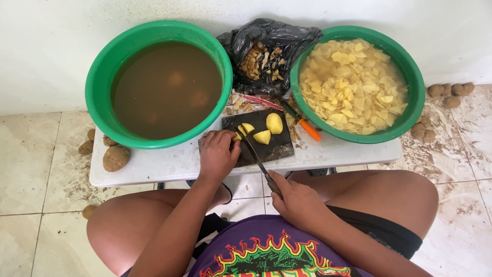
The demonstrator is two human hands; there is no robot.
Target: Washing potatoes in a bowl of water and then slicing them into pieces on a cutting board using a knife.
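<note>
My left hand (217, 155) presses down on a peeled potato piece (240, 132) at the left of a dark cutting board (275, 145). My right hand (294, 197) grips the handle of a knife (254, 154), whose blade reaches up to the piece under my left fingers. Two more peeled yellow potato pieces (273, 123) (262, 137) lie on the board to the right of the blade.
On the low white table (164, 165) stand a green basin of murky water (159, 82), a green basin of cut potato slices (357, 82) and a black bag of peelings (266, 54). An orange-handled peeler (309, 129) lies beside the board. Unpeeled potatoes (116, 157) lie on the tiled floor.
</note>
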